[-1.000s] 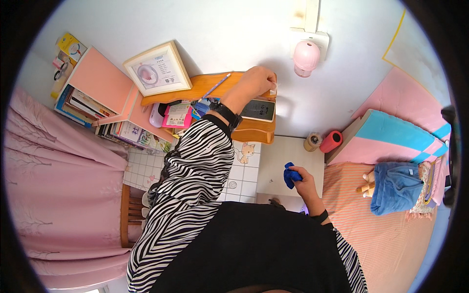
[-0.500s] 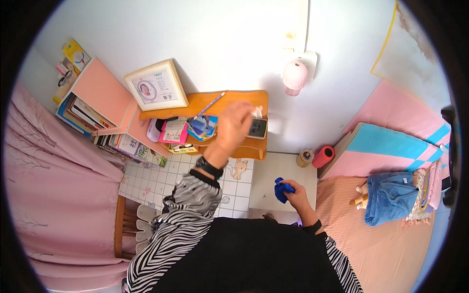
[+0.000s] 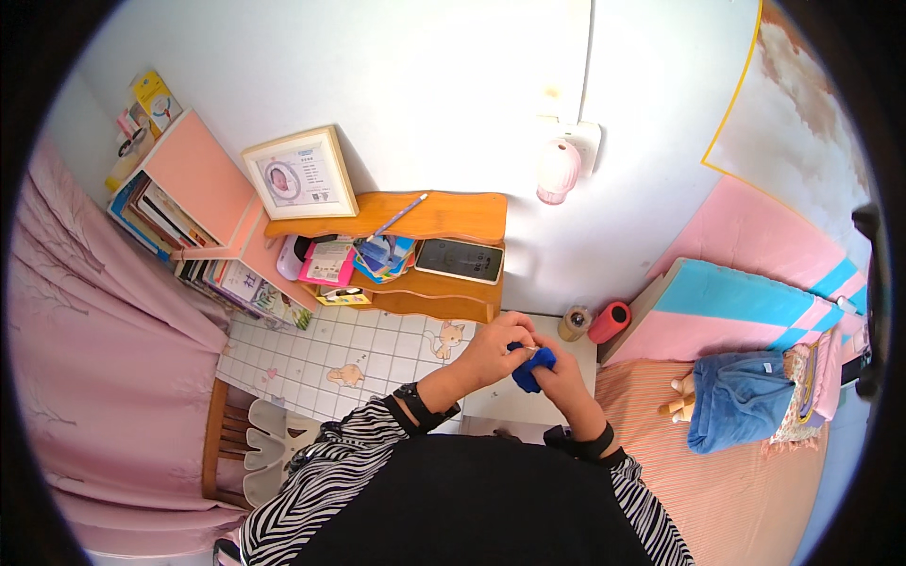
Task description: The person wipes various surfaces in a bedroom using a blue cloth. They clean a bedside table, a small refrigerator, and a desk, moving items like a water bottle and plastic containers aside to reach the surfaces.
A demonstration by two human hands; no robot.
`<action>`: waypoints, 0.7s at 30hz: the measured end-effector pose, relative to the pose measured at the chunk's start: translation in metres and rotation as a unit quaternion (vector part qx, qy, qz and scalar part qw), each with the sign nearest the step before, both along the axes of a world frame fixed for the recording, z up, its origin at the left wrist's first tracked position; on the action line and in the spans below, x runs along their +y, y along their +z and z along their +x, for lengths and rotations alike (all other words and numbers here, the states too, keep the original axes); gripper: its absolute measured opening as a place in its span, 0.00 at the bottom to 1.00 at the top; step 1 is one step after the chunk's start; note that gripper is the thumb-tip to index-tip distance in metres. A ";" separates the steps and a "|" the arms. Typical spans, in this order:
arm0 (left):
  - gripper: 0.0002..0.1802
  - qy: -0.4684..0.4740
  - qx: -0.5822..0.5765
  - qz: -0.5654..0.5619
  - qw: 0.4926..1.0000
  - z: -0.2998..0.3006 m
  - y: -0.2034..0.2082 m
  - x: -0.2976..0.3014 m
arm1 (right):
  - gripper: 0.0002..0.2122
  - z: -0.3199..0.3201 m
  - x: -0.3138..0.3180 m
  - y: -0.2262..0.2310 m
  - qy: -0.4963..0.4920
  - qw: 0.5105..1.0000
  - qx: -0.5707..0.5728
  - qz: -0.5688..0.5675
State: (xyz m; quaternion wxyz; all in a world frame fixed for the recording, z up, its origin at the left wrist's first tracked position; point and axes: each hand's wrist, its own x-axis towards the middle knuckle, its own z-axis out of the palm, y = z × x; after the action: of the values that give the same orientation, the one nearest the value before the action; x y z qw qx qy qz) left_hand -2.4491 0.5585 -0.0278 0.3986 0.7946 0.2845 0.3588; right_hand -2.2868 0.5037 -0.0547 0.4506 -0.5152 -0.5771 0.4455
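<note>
In front of my body, above the light tabletop, my two hands meet around a crumpled dark-blue cloth (image 3: 528, 375). My right hand (image 3: 564, 375) grips it from the right side, fingers closed. My left hand (image 3: 497, 351) is closed in a pinch against the cloth's upper left. A small whitish bit shows at its fingertips, too small to make out. The nearest things are the wooden shelf (image 3: 462, 212) just beyond and a dark-screened phone (image 3: 460, 260) lying on its lower board.
A glass jar (image 3: 575, 324) and a red cylinder (image 3: 611, 322) stand right of my hands. Left on the shelf are a framed picture (image 3: 300, 174), a pencil (image 3: 396, 215) and booklets (image 3: 384, 257). A bed (image 3: 651, 462) with a folded blue blanket (image 3: 743, 401) lies right.
My left hand has come down from over the shelf, where it held something small and white, to the blue cloth. The phone is now in full view. My right hand still holds the cloth.
</note>
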 end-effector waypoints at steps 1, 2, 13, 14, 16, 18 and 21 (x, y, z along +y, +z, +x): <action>0.02 -0.006 -0.003 -0.019 1.000 0.000 -0.003 0.001 | 0.15 -0.001 0.000 0.002 -0.024 0.999 -0.034 0.008; 0.02 0.003 0.008 -0.073 0.997 0.001 -0.006 0.002 | 0.14 -0.002 0.001 0.004 -0.053 0.996 -0.066 0.017; 0.08 0.170 -0.012 -0.167 0.971 -0.026 -0.042 0.011 | 0.10 0.004 0.030 -0.015 0.016 0.998 -0.060 0.007; 0.07 0.219 -0.008 -0.141 0.965 -0.032 -0.050 0.009 | 0.11 0.004 0.035 -0.024 0.028 0.999 -0.023 -0.031; 0.06 0.364 0.044 -0.060 0.928 -0.044 -0.067 0.002 | 0.10 0.004 0.051 -0.044 0.055 0.997 -0.038 -0.043; 0.06 0.426 0.014 -0.094 0.900 -0.076 -0.084 -0.019 | 0.08 -0.008 0.054 -0.066 0.100 0.992 -0.019 -0.076; 0.05 0.471 -0.031 -0.199 0.859 -0.121 -0.112 -0.064 | 0.05 -0.037 0.051 -0.088 0.154 0.985 -0.005 -0.079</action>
State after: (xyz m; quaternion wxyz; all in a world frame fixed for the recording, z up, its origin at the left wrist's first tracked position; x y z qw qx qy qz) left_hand -2.5702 0.4942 -0.1394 0.3406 0.4584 0.6776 0.4634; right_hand -2.3236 0.5544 -0.1424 0.3320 -0.4565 -0.6146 0.5510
